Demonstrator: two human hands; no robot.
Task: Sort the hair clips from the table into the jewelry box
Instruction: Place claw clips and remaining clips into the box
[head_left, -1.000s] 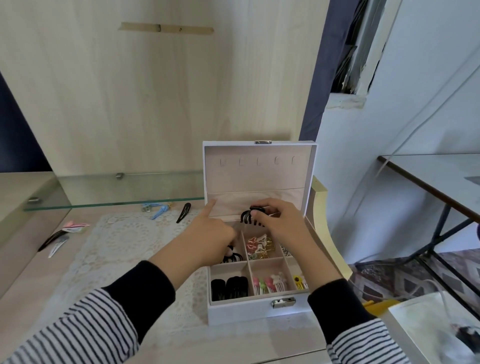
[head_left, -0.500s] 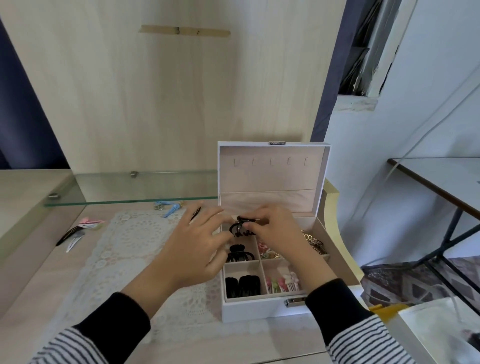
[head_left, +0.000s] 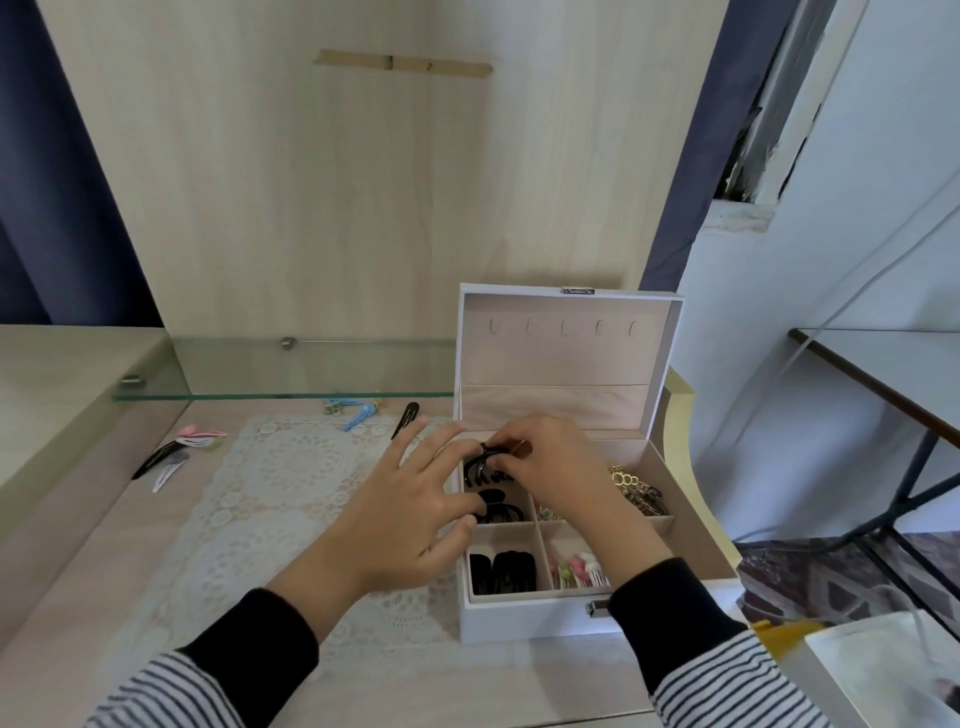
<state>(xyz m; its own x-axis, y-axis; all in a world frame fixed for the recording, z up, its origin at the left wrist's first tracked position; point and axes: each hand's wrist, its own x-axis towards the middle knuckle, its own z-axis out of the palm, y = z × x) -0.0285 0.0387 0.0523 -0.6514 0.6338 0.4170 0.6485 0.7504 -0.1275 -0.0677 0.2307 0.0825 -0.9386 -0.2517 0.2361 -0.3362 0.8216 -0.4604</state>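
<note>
Judging from the head view, the sorting is well past halfway. The jewelry box (head_left: 519, 618) stands open at the right end of the bench (head_left: 104, 571), and its front compartments already hold black snap clips (head_left: 501, 571) and pastel clips (head_left: 576, 566). A claw clip (head_left: 501, 512) lies in the back-left compartment, and gold pieces (head_left: 631, 486) lie further right. The right hand (head_left: 556, 462) pinches a black claw clip (head_left: 483, 467) just above that back-left compartment. The left hand (head_left: 410, 514) is spread, its fingertips at the box's left wall.

Left to sort are a black clip (head_left: 405, 420) and blue clips (head_left: 358, 415) near the glass shelf (head_left: 285, 374). A pink, black and white cluster (head_left: 176, 452) also waits far left.

A lace mat (head_left: 270, 493) covers the pale wood bench. Behind rises a light wood panel (head_left: 363, 182) flanked by dark blue curtains (head_left: 52, 182). A white wall (head_left: 831, 260) and a second table (head_left: 883, 364) stand at the right.
</note>
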